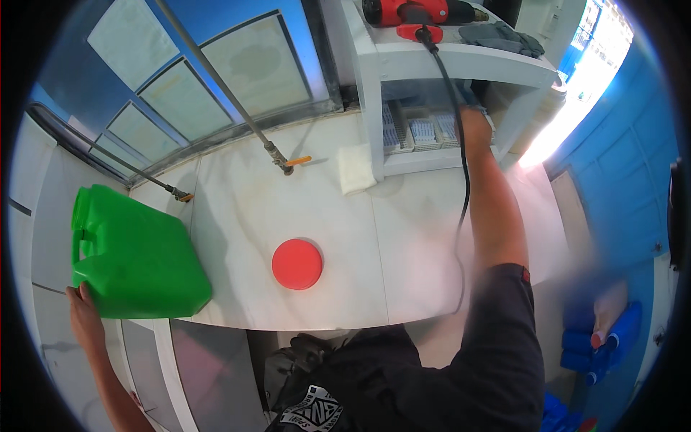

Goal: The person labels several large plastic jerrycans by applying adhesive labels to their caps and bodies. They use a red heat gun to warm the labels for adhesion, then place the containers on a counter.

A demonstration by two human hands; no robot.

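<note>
At the left end of the white counter, a green plastic jerrycan (144,255) stands tilted in view. My left hand (85,309) grips its near left edge, just below the handle opening. My right arm stretches forward, and my right hand (476,126) reaches into the lower shelf of a white stand (461,63). Beside that hand are small baskets (425,132) holding stacks of white and blue printed pieces. The right fingers are hidden inside the shelf. A round red lid (296,264) lies on the counter between my arms.
A red and black heat gun (417,13) and grey gloves (502,39) rest on the stand. Its black cord (461,137) hangs past my right arm. Two pipes with orange valve handles (299,162) reach the counter. A folded white cloth (355,170) lies nearby; blue containers (601,345) sit lower right.
</note>
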